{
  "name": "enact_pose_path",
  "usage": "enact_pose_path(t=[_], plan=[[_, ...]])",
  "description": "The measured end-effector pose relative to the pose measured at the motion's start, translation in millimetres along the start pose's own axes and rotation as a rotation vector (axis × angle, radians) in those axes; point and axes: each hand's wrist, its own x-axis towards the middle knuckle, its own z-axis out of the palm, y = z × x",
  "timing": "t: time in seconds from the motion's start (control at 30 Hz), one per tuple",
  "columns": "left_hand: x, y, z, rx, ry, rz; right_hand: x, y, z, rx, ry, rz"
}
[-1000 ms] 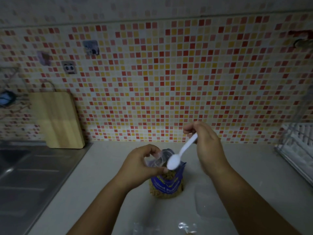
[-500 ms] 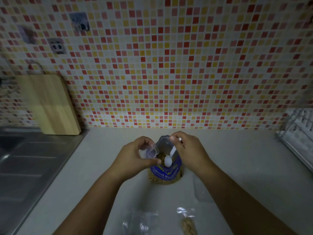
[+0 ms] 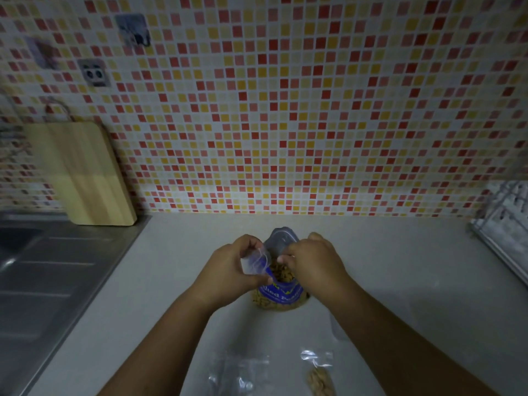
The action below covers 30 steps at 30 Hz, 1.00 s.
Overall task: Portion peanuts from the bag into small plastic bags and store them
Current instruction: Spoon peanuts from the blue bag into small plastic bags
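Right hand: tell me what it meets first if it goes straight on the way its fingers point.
Probably the peanuts in the open peanut bag: the right hand points fingers-down into its mouth, though depth is unclear.

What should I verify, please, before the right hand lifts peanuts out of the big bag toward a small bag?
1. The peanut bag stands upright on the counter: ok.
2. The left hand grips the bag's clear top and holds the mouth open: ok.
3. The right hand is at the mouth with curled fingers: ok.
4. A load of peanuts is picked up: cannot tell, the fingers hide what they grip.
5. The clear small bag is ready to receive: not ok, it lies flat and no hand holds it open.
6. The small bag with peanuts is sealed: cannot tell.
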Motion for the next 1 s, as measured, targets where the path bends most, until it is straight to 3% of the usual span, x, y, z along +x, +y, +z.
enact_pose_path(t=[0.27,0.5,0.6,0.7,0.83,1.0], plan=[[4.0,-6.5,2.9,-0.043,-0.016,-0.009,-0.7,1.3,1.0,-0.110,-0.091,0.048],[5.6,-6.0,3.7,-0.052,-0.021,-0.021,10.1,-11.3,0.1,0.166,-0.196,0.333],[5.6,-5.1,4.2,-0.064,-0.032,-0.033,5.1,-15.7,-3.4,0.219,-0.239,0.364],[5.5,-3.2,4.0,-0.070,-0.041,-0.047,-4.2,-9.5,-4.8,0.367,-0.157,0.325],[6.6,-1.4,3.1,-0.085,-0.064,-0.067,-14.8,0.4,-8.7,0.741,-0.046,0.425],[7.2,-2.7,-0.5,-0.118,-0.096,-0.080,-21.0,10.4,-10.5,0.974,0.101,0.548]])
